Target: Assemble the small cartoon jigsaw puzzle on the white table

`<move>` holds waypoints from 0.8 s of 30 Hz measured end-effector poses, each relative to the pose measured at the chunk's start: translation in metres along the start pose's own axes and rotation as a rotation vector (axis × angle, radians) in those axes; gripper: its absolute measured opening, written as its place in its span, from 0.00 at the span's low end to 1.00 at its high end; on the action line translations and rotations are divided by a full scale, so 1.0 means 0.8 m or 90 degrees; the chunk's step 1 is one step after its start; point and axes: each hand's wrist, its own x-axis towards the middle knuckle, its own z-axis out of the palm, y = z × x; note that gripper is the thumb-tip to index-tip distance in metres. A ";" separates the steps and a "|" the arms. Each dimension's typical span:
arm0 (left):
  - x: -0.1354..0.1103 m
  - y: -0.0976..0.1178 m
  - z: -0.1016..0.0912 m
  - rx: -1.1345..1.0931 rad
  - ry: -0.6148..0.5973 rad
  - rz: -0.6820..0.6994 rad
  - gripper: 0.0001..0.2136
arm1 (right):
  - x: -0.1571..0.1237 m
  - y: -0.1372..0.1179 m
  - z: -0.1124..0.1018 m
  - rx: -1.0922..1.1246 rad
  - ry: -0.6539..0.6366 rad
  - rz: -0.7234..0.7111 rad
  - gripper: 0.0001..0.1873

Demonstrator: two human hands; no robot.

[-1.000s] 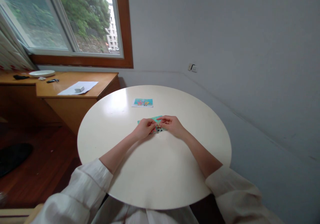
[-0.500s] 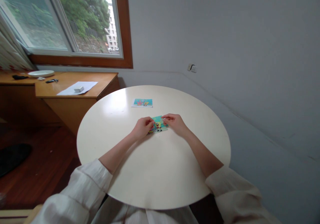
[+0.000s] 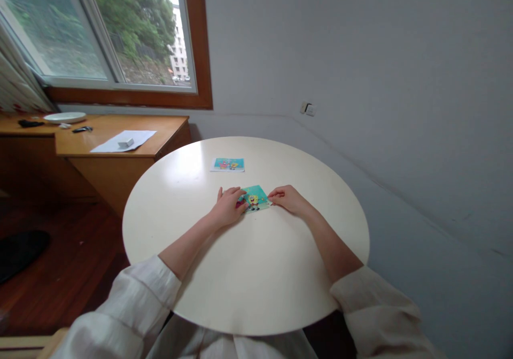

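Observation:
A small turquoise cartoon puzzle (image 3: 254, 200) with a yellow square figure lies flat near the middle of the round white table. Over its left end rests my left hand (image 3: 227, 207), fingers spread and thumb apart, covering part of a pink figure. My right hand (image 3: 289, 200) is closed in a pinch at the puzzle's lower right corner; its fingertips hide what exactly lies between them. Further back lies a similar cartoon picture (image 3: 228, 165) on white-edged paper, untouched.
The round white table (image 3: 256, 273) stands close to the wall on the right. At the left is a wooden desk (image 3: 168, 134) with a paper sheet (image 3: 110, 144), a small white box (image 3: 125, 142), a white plate (image 3: 64, 117) and a few dark items.
My right hand has moved a little right, off the puzzle's upper right part to its lower right corner. My left fingers have opened out from a pinch.

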 end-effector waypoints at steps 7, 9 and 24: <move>-0.004 0.002 -0.001 0.039 -0.069 -0.006 0.20 | 0.003 0.005 -0.001 -0.012 -0.007 0.009 0.02; -0.005 0.003 -0.002 0.046 -0.083 -0.003 0.21 | 0.003 0.005 -0.001 -0.015 -0.006 0.010 0.02; -0.004 0.001 0.001 0.070 -0.093 0.007 0.21 | 0.003 0.006 -0.001 0.002 -0.003 0.019 0.03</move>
